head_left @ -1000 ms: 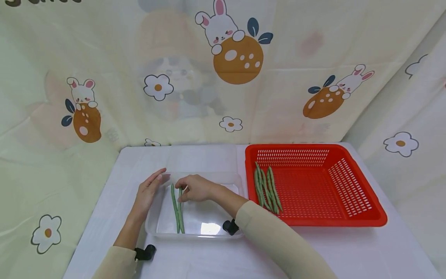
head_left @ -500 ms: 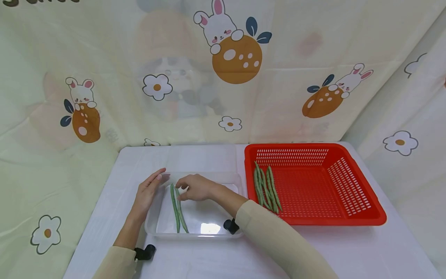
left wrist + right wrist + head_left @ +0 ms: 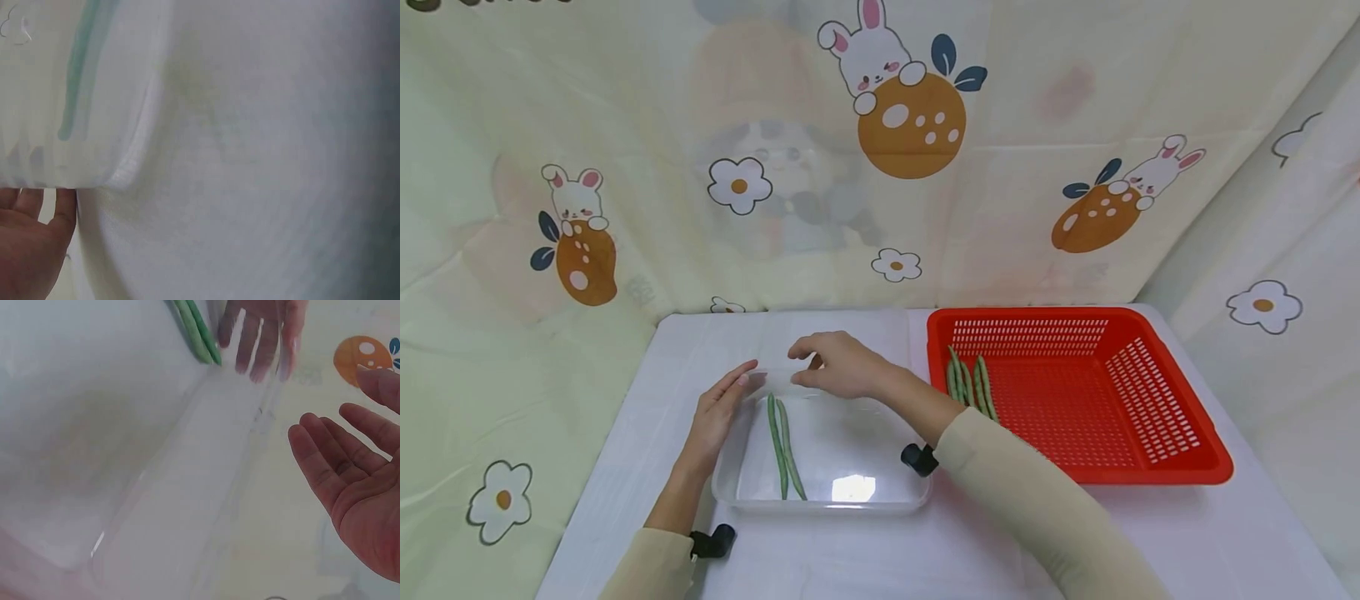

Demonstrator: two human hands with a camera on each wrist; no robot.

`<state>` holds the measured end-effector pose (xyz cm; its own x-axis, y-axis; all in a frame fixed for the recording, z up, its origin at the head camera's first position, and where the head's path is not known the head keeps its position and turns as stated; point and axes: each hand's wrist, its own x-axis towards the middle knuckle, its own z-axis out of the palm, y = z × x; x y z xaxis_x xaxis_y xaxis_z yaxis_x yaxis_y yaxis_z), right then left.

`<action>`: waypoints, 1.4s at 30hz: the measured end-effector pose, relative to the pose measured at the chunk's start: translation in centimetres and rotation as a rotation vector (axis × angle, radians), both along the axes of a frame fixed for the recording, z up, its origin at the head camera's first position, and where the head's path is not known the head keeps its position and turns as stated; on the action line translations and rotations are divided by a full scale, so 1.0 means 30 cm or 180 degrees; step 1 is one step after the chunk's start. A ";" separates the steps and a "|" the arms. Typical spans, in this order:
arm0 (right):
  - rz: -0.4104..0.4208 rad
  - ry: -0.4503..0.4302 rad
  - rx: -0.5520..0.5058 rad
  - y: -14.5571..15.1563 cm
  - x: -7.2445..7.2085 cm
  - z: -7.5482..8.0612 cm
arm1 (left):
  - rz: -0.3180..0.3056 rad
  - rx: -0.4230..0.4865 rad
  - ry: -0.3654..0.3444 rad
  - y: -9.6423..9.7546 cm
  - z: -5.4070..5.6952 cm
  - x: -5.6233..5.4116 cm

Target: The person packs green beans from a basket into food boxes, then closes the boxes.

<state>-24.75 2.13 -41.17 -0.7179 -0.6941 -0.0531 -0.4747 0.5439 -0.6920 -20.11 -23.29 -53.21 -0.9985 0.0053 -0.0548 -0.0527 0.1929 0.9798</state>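
Observation:
Two green beans (image 3: pixel 786 450) lie side by side, lengthwise, near the left wall of a clear plastic box (image 3: pixel 820 506). My left hand (image 3: pixel 718 417) rests against the box's left side with fingers straight; the left wrist view shows its fingers (image 3: pixel 65 209) touching the outer wall. Above the far rim of the box hovers my right hand (image 3: pixel 842 365), its fingers loosely bent and holding nothing. In the right wrist view that right hand (image 3: pixel 356 469) has its palm and spread fingers bare, apart from the box. More green beans (image 3: pixel 981 387) lie in a red basket, partly hidden by my right sleeve.
The red plastic basket (image 3: pixel 1075 450) with slotted walls stands on the right, close beside the box. A white cloth covers the table (image 3: pixel 842 558). A printed curtain (image 3: pixel 805 275) hangs just behind the table's far edge.
My right hand has let go of the second bean, whose lower end shifted right, and has risen away toward the far rim. The left hand has stayed put.

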 end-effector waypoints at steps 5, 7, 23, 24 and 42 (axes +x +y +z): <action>-0.0121 0.0084 0.0008 0.052 -0.026 0.013 | 0.0029 -0.0011 -0.0016 -0.001 -0.001 -0.005; -0.0161 0.0098 0.0003 0.072 -0.034 0.017 | 0.0026 -0.0014 -0.0026 -0.002 -0.002 -0.005; -0.0607 0.0017 -0.0193 0.218 -0.065 0.022 | 0.0036 0.0023 -0.0014 0.005 -0.001 -0.007; -0.0634 0.0039 -0.0204 0.228 -0.067 0.022 | 0.0043 0.0027 -0.0017 0.006 -0.001 -0.007; -0.1408 0.0154 -0.0367 0.406 -0.132 -0.011 | 0.0041 0.0048 -0.0041 0.001 -0.004 -0.004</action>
<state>-28.71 14.31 -41.49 -0.9463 -0.3198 0.0473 -0.2474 0.6222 -0.7427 -20.22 -23.25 -53.34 -0.9977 -0.0068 -0.0676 -0.0677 0.1773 0.9818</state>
